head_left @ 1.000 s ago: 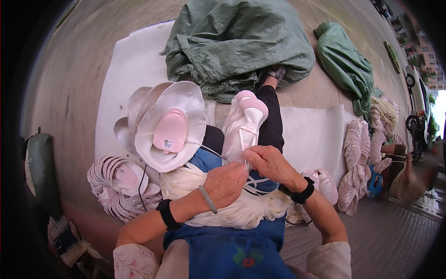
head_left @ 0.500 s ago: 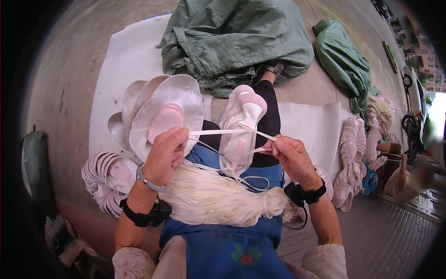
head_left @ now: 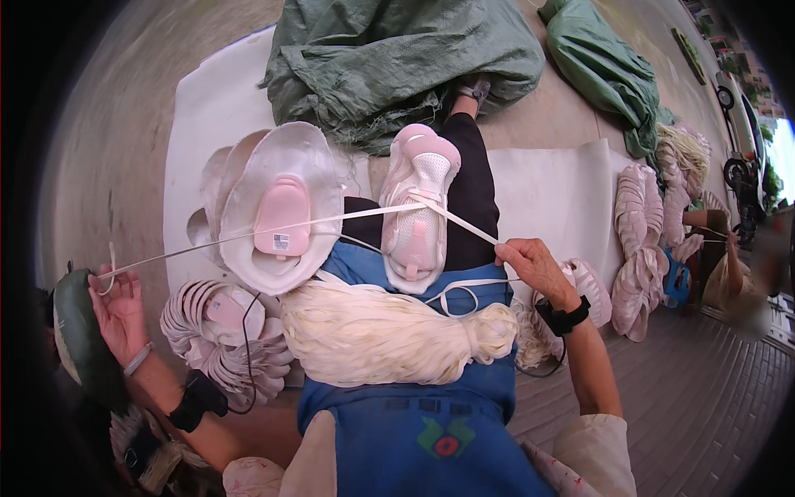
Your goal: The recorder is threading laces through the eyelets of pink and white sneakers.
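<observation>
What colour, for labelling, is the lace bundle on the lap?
The lace bundle is cream, clearest in the head view.

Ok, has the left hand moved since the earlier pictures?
Yes: the left hand went leftward, from the right of the ring-shaped shoe pile to its left.

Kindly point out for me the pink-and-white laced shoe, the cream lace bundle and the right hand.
Pink-and-white shoe (head_left: 420, 235), head view: middle of its upper.
Cream lace bundle (head_left: 381, 335), head view: its thick middle.
Right hand (head_left: 534, 267), head view: its back.

Blue apron (head_left: 373, 435), pale sleeves (head_left: 590, 451), black wristbands (head_left: 569, 316), grey bracelet (head_left: 138, 359)
</observation>
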{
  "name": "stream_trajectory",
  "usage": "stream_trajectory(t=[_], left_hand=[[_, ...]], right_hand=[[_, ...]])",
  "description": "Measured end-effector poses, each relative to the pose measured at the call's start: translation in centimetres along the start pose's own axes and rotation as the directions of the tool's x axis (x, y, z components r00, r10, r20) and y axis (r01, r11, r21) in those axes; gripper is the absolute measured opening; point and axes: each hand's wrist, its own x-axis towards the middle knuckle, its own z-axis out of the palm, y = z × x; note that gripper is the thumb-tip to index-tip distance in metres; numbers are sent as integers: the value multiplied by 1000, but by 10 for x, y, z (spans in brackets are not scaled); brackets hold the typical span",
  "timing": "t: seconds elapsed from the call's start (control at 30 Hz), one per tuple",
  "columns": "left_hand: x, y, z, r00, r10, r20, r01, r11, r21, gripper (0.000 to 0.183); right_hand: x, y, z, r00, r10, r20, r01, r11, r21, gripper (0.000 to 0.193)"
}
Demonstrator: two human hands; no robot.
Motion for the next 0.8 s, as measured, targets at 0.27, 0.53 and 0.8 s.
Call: stream_trajectory(t=[0.27, 0.53, 0.8], left_hand=[[29, 17, 46, 735, 454, -504, -379, 891, 249, 29], [23, -97, 123, 977, -143, 160, 68, 914, 399, 33], [-8, -264, 206, 796, -546, 262, -172, 212, 962, 34]], right_hand=[[-7, 22, -13, 972, 215, -96, -210, 976, 62, 43], [-2, -1, 4, 823, -378, -425, 222, 901, -373, 17], [-13, -51, 43, 886, -454, 98, 435, 737, -517, 18]])
